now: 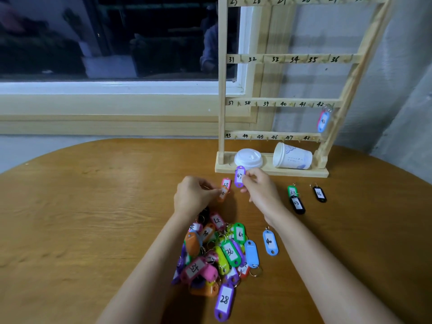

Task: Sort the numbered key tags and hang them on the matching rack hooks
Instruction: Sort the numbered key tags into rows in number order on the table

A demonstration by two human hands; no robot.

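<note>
Above wood-grain table [93,206]: right hand [261,185] pinches oblong purple tag [239,176]; left hand [194,194] pinches pink tag [226,184], orange tag [223,194].

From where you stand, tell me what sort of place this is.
Probably an indoor office or workroom, not certain: a wooden table below a dark window, a numbered wooden key rack standing on it, and a paper cup lying on the rack's base.

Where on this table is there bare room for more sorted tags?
Widest: the table left of the tag pile and the left hand gripping a pink tag. Also right of the black 36 tag. Crowded: the pile, and before the rack base, where the right hand pinches the purple 47 tag.
</note>
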